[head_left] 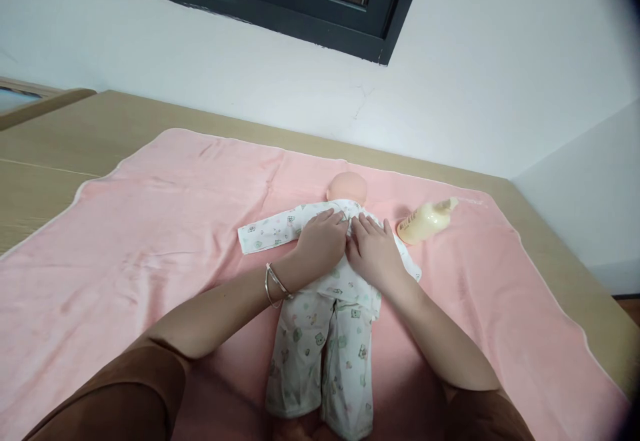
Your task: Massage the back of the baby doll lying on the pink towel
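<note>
A baby doll [347, 188] in white printed pyjamas [320, 348] lies on a pink towel [150, 228], head toward the wall. My left hand [320, 241] rests flat on the doll's chest, fingers stretched toward the collar; a silver bangle circles its wrist. My right hand [373, 248] lies flat beside it on the doll's chest, fingers extended, touching the left hand. Neither hand grips anything. One sleeve [267, 231] stretches out to the left.
A pale yellow lotion bottle [427, 221] lies on its side on the towel just right of the doll's shoulder. The towel covers a wooden table [60, 141] set against a white wall below a dark window frame [300, 8].
</note>
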`<control>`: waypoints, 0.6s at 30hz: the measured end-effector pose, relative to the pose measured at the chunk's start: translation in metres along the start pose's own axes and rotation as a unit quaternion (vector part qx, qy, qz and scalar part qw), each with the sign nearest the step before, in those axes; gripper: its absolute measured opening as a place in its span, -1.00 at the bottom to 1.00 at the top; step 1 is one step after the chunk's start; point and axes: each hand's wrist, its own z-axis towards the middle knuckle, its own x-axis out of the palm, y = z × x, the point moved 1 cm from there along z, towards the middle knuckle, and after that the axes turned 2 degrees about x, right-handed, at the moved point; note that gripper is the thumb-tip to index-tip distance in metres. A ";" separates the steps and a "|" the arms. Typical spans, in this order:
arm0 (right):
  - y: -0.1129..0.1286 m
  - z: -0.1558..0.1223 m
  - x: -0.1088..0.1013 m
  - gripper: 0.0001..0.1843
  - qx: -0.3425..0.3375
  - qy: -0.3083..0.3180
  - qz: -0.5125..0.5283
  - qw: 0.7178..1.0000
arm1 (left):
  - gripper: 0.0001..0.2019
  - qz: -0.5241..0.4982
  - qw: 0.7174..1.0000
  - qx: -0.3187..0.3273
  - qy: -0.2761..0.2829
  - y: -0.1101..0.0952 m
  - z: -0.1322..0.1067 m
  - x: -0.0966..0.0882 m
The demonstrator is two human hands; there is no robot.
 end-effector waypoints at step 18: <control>-0.001 -0.001 -0.004 -0.36 0.017 0.038 0.006 0.999 | -0.53 0.037 0.997 0.029 0.065 0.006 -0.006 -0.004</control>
